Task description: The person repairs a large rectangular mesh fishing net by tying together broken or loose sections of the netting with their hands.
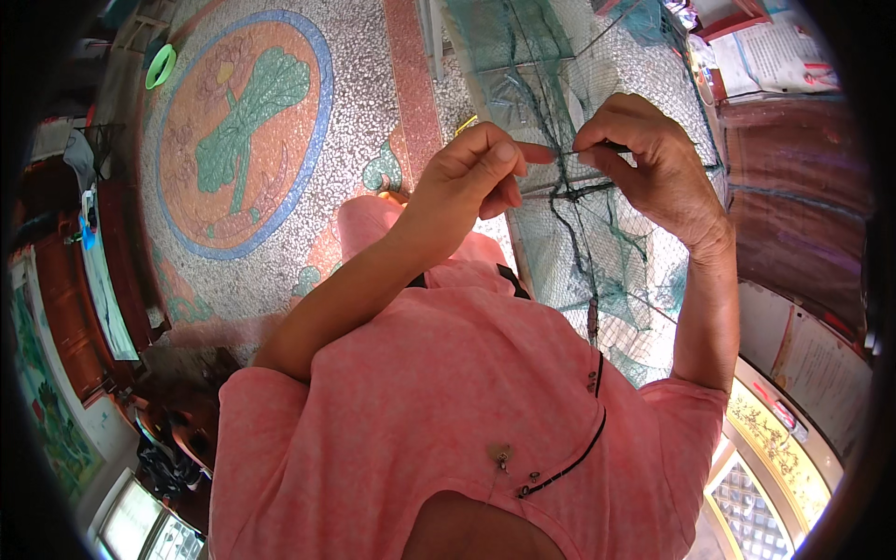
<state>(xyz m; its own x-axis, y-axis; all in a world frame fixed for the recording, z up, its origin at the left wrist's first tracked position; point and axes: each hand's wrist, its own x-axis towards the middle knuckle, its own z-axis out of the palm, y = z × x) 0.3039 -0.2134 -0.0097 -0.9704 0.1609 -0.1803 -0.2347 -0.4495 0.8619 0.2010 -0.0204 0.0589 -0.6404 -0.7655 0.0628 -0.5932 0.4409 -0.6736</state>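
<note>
A long green mesh fishing net point(597, 252) with dark cords hangs or lies stretched out in front of me, right of the middle. My left hand point(471, 173) is beside its near-left edge. The index finger points right and its tip meets a dark cord point(561, 173) of the net. The thumb and other fingers are curled in; whatever they may hold is hidden. My right hand point(644, 154) is over the net, thumb and index finger pinched on a thin dark strand that reaches left toward the cord and my left fingertip.
The speckled floor point(359, 84) bears a round inlaid picture point(243, 131) with a blue border. A green basin point(161, 67) stands at the far left. Dark wooden furniture point(793, 187) is on the right, with papers point(779, 56) beyond it.
</note>
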